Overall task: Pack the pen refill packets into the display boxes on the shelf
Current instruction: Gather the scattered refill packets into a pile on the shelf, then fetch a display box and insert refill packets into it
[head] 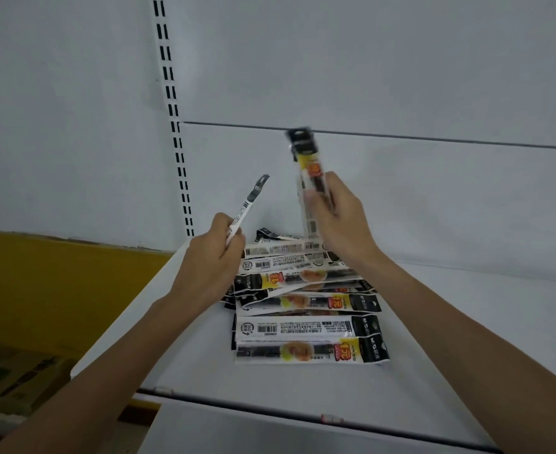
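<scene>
The left hand [216,253] pinches one slim white plastic refill packet [244,209] tilted up. The right hand [335,217] grips a black-and-yellow printed packet [304,158] upright, probably sorting by face. The loose heap of remaining packets [306,309] lies on the white metal shelf [450,339]; no display boxes show.

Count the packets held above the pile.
2: left packet gripped by left hand, right packet gripped by right hand. The right hand may hide another behind it.

Left hand [216,253] raised, pinching slanted packet [249,204]; right hand [339,217] higher, gripping upright packet [304,152].
</scene>
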{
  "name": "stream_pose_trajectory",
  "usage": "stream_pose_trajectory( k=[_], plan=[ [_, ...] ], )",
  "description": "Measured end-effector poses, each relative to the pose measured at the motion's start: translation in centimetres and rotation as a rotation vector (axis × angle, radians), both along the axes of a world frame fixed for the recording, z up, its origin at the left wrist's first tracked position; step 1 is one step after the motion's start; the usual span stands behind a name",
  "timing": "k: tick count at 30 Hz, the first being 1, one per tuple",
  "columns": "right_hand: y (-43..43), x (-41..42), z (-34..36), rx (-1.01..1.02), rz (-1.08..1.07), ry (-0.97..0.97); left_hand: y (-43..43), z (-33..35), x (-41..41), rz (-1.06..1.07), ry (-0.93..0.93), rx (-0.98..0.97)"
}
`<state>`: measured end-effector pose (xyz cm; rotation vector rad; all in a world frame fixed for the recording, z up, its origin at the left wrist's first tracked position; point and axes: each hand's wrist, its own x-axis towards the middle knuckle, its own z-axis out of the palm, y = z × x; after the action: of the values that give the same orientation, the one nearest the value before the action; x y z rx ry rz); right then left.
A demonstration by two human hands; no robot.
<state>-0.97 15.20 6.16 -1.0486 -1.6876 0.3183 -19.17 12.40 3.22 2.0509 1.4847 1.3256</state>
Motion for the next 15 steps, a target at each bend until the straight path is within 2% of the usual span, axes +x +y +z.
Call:
stream_pose_trajectory(
  k=[3, 6, 10, 12, 15],
  plan=[
    [-0.4, 0.7, 1.4, 0.134, -0.055, -0.111, 0.2, 0.5, 0.0, -0.033, 0.015, 0.079],
    [-0.9, 2.4, 1.9, 0.163, -0.151, -0.113, 0.5, 1.2, 0.8, -0.083, 0.04, 0.14],
    [-1.3, 5.4, 1.6, -0.023, -0.274, -0.014, 0.4, 1.3, 2.5, -0.159, 0.156, 0.152],
    [-1.9, 7.2, 1.3, -0.162, -0.335, -0.063, 0.1, 1.3, 3.7, -0.19, 0.218, 0.162],
    [-4.1, 10.7, 0.5, -0.265, -0.397, -0.178, -0.7, 1.9, 6.6, -0.277, 0.316, 0.171]
  ],
)
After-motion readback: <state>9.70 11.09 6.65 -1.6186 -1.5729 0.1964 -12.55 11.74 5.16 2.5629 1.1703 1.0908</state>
